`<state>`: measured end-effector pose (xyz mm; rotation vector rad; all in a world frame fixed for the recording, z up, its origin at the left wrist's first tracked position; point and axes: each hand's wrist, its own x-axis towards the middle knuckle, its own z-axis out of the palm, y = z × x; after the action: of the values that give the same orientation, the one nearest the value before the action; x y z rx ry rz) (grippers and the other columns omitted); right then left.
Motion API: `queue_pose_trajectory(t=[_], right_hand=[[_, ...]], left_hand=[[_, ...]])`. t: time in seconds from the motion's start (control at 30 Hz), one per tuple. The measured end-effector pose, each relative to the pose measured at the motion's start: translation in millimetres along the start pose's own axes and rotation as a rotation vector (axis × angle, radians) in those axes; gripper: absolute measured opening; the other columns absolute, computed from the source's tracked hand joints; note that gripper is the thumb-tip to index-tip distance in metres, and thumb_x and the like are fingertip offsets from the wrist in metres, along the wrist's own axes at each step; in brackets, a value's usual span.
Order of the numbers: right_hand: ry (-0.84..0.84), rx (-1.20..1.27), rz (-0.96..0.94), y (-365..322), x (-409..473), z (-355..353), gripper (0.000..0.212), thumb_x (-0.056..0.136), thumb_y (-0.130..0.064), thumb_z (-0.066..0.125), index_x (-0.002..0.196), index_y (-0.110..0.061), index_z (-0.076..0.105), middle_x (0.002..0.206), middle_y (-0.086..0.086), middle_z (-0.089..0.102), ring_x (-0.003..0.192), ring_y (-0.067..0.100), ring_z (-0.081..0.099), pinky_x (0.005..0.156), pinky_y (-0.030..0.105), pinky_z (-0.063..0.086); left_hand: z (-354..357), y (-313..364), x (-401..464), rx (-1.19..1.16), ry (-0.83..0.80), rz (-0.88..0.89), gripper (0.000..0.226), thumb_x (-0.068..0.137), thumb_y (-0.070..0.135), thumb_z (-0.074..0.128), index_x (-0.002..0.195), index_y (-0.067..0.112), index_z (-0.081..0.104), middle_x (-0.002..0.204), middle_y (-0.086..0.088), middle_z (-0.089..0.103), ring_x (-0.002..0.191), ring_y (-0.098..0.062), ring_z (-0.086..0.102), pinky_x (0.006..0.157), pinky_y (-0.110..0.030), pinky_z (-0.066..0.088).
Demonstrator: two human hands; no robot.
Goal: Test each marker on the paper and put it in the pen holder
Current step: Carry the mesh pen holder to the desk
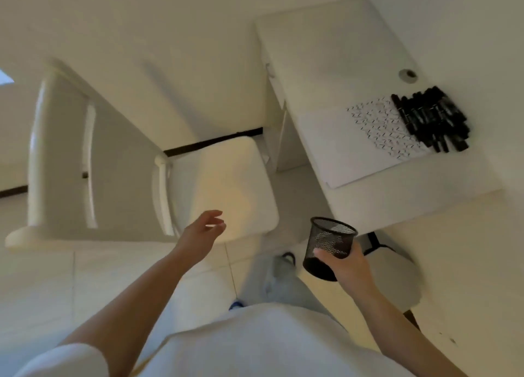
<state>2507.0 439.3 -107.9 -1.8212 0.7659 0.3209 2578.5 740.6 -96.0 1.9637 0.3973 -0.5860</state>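
1. Head view, the only one we've got: person is standing beside a white desk [326, 50], camera tilted hard so everything looks skewed; a bit motion-blurred too.

2. Right hand [350, 266] is wrapped around the lower part of a black mesh pen holder [329, 247], fingers clamped on its wall; the holder is up in the air below the desk's near edge, not on the desk, and it looks empty as far as I can see through the mesh.

3. Left hand [202, 235] is out in front over the white chair [226, 183], fingers apart and loosely curled, holding nothing; looks like it's reaching toward the seat, though I can't tell if it's touching it.

4. The markers [431, 118] are a bunch of black ones lying side by side on the desk, overlapping the far end of the paper [354, 147]; that end of the sheet is already covered in rows of small black squiggles, the rest is bare.

5. My read: this is still setup, no marker is in hand yet; next move is probably to set the holder upright on the desk near the sheet, sort the chair out, then grab one marker, uncap it and scribble on the bare part; holder needs a flat spot where it won't tip.
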Motion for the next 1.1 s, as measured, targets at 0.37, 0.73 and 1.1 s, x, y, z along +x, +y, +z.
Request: queue_pose_trajectory(t=[0.37, 0.73, 1.1], right_hand=[[0.197, 0.068, 0.015, -54.5, 99.9, -72.3, 0.074, 0.064, -0.036, 0.081, 0.123, -0.013, 0.043, 0.094, -0.009, 0.053, 0.083, 0.012, 0.051, 0.064, 0.022, 0.039], [0.484, 0.384, 0.145, -50.1, 130.1, -101.5, 0.070, 0.062, -0.039, 0.082, 0.119, -0.018, 0.045, 0.100, -0.008, 0.056, 0.079, -0.003, 0.050, 0.058, 0.013, 0.037], [1.141, 0.461, 0.423, -77.3, 192.9, -119.4, 0.082, 0.055, -0.033, 0.085, 0.122, -0.016, 0.042, 0.110, -0.002, 0.052, 0.098, 0.013, 0.048, 0.080, 0.027, 0.040]], left_hand=[[82.9, 132.7, 78.7, 0.278, -0.233, 0.198, 0.023, 0.091, 0.027, 0.052, 0.113, 0.030, 0.052, 0.098, 0.015, 0.059, 0.086, 0.002, 0.056, 0.072, -0.019, 0.040], [187.5, 254.9, 176.0, 0.792, -0.526, 0.571, 0.038, 0.090, 0.031, 0.053, 0.126, 0.024, 0.045, 0.127, 0.000, 0.050, 0.108, -0.014, 0.050, 0.089, -0.026, 0.040], [301.6, 312.0, 295.2, 1.521, -0.846, 1.353, 0.087, 0.073, 0.068, 0.051, 0.143, 0.036, 0.010, 0.155, 0.003, 0.003, 0.142, -0.021, -0.002, 0.114, -0.045, 0.001]])
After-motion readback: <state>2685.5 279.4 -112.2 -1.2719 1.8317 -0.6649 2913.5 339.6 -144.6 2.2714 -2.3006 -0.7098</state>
